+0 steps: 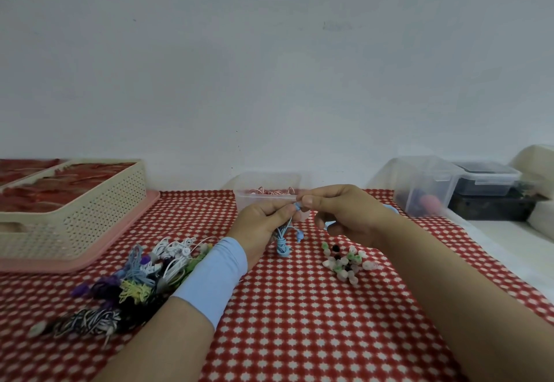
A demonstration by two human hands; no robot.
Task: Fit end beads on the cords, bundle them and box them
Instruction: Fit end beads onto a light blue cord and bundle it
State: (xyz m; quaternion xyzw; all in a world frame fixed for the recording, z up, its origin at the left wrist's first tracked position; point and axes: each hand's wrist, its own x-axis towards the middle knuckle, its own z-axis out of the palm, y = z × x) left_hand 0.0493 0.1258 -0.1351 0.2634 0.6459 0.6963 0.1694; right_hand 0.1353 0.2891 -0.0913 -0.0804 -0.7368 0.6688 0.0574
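Note:
My left hand (263, 219) grips a light blue cord (283, 240) whose bundled part hangs down to the red checked cloth. My right hand (341, 210) pinches the cord's upper end between thumb and forefinger, right beside the left fingertips. A loose pile of small white, green and dark end beads (344, 261) lies on the cloth just below my right hand. A heap of mixed cords (135, 282) in white, purple, yellow, blue and black lies left of my left forearm. Behind the hands stands a clear plastic box (266, 192) with pink cords in it.
A cream perforated basket (90, 210) on a pink tray (120, 243) stands at the back left. Clear lidded containers (425, 183) and a dark box (491, 207) stand at the back right, off the cloth. A white wall rises behind the table.

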